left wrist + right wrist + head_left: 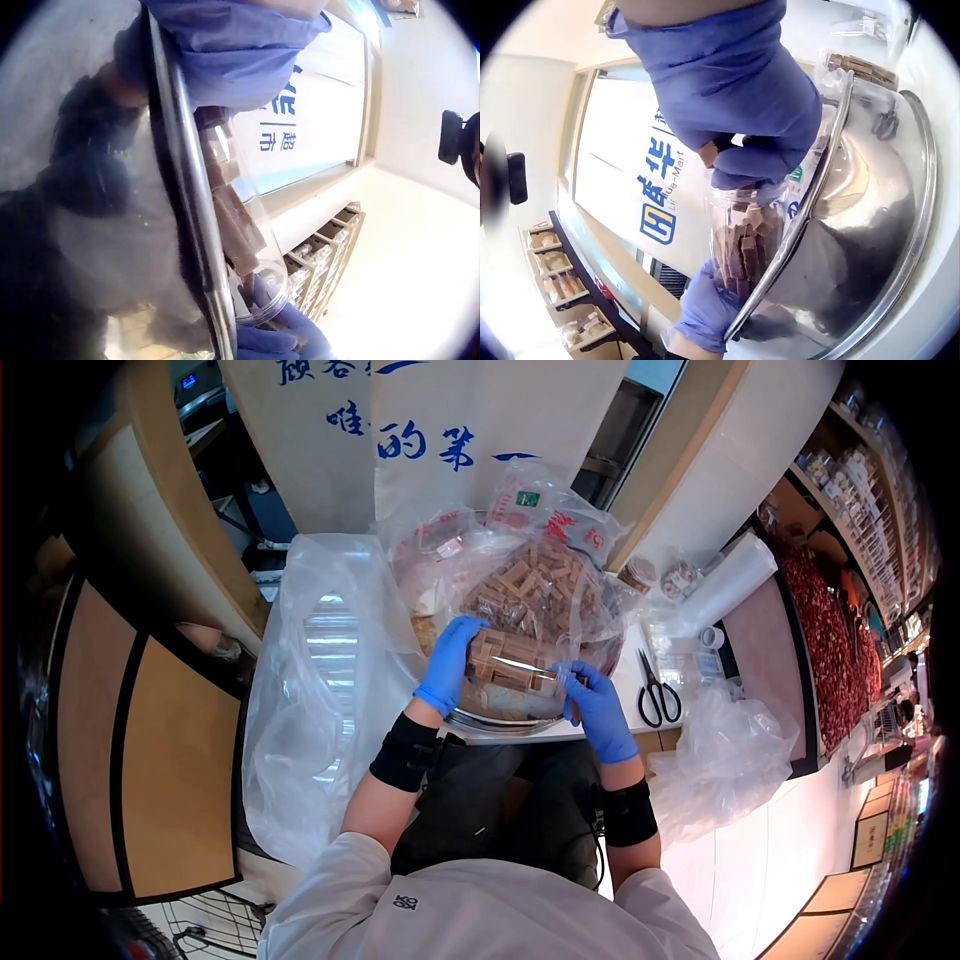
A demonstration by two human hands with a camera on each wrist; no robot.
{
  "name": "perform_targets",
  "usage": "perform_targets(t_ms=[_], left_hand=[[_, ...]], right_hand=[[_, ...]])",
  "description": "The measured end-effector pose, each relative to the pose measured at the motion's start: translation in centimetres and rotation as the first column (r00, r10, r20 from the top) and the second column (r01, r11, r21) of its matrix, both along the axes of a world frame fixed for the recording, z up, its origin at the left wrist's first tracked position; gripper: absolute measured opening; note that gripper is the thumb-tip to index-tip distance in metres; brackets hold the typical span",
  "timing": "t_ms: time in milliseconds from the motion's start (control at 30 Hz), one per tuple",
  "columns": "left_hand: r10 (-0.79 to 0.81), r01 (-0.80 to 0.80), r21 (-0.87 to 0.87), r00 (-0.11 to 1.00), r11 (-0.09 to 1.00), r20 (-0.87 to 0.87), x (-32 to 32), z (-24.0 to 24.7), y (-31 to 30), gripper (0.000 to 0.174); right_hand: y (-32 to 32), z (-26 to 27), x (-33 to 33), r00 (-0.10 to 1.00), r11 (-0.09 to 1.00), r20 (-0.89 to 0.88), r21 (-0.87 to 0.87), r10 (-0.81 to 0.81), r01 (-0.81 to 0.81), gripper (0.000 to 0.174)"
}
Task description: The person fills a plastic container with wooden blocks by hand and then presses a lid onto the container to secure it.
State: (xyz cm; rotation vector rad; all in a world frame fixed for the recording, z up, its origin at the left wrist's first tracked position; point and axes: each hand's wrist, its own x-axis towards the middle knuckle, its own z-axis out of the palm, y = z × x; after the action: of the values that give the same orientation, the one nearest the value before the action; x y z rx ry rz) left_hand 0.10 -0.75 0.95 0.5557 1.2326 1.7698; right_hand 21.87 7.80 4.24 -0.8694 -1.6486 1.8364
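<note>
A clear plastic jar [508,660] filled with brown stick-like pieces lies on its side above a round metal basin [500,724]. My gloved left hand [449,665] holds the jar around its base end. At the jar's mouth, my gloved right hand [598,712] has its fingers curled in. The right wrist view shows the right hand [731,97] pinching a brown piece [709,154] beside the rim of the jar [746,244]. More brown pieces [540,582] lie heaped in clear plastic in the basin, behind the jar.
Black scissors [659,700] lie on the white table right of the basin. A plastic roll [735,582] and small tubs [680,578] stand at the back right. Crumpled plastic bags [725,760] hang at the right edge. Plastic-covered clear containers [333,650] lie at the left.
</note>
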Motion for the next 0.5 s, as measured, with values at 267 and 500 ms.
perform_targets(t_ms=[267, 500], left_hand=[[0.005, -0.006, 0.017, 1.000, 1.000, 0.014, 0.0, -0.2, 0.2, 0.028], [-0.019, 0.020, -0.010, 0.996, 1.000, 0.088, 0.0, 0.1, 0.2, 0.029]], right_hand=[[-0.3, -0.5, -1.0, 0.990, 0.954, 0.035, 0.275, -0.135, 0.120, 0.021], [-0.8, -0.2, -1.5, 0.995, 0.811, 0.015, 0.581, -0.096, 0.069, 0.027]])
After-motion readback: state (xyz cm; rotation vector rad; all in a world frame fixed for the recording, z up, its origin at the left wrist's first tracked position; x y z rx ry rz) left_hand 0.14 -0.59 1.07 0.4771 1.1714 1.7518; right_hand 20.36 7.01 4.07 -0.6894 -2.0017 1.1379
